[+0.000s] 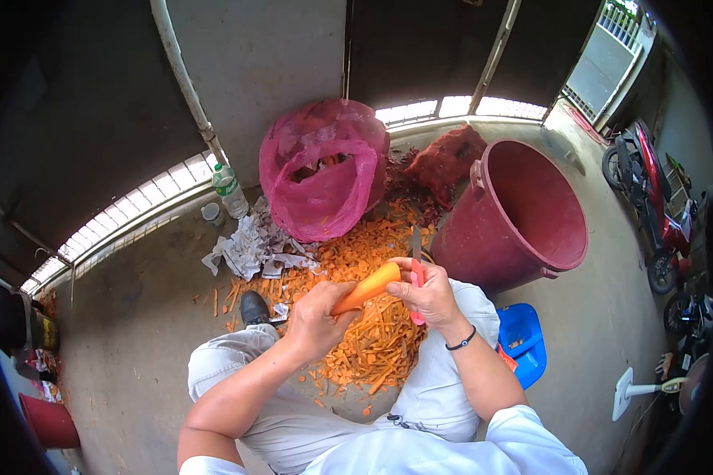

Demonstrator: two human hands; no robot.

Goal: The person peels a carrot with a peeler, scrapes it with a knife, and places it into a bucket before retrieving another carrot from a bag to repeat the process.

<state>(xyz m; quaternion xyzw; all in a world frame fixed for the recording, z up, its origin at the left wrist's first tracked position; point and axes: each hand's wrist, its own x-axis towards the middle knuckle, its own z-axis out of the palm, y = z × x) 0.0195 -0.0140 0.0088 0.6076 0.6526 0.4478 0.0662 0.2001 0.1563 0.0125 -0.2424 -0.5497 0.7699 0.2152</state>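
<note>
My left hand (315,317) is closed around the thick end of an orange carrot (372,286), which points up and to the right. In my right hand (433,294) is a knife (417,272) with a pinkish-red handle, its blade upright. The right thumb and fingertips are right by the carrot's far end. Below both hands a large heap of carrot peels and cut pieces (376,352) spreads on the floor between my legs.
A pink plastic bag (318,214) stands beyond the heap, beside crumpled paper (257,247) and a plastic bottle (230,192). To the right are a red mesh sack (448,158), a large maroon bin (471,245) and a blue container (535,340). Motorcycles (661,198) line the right side.
</note>
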